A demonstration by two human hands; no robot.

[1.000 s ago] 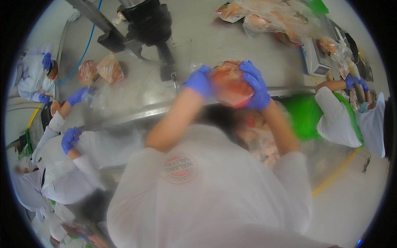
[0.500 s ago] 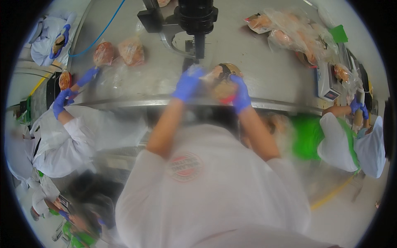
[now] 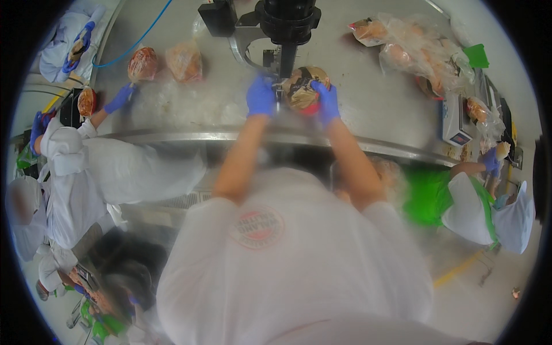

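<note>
A bagged piece of meat (image 3: 303, 87), with gold, black and red print on its film, sits against the right side of a black clipping machine (image 3: 286, 26). My right hand (image 3: 328, 102), in a blue glove, is closed on the bag's right side, thumb over the top. On the machine's other side, my blue-gloved left hand (image 3: 260, 98) is closed at the bag's gathered neck, which the hand and the metal parts mostly hide. A narrow metal piece (image 3: 279, 95) stands between my left hand and the bag.
Two bagged pieces, a red one (image 3: 142, 64) and a pale one (image 3: 184, 61), lie left on the steel table (image 3: 224, 123). Several more bags (image 3: 411, 52) are heaped at right, near a scale (image 3: 455, 121). A blue hose (image 3: 133, 45) crosses far left. Co-workers stand on both sides.
Both hands and the bagged meat have moved away from me, up against the machine. The bag's neck has come to the machine's metal parts. At left, a co-worker's arm has shifted.
</note>
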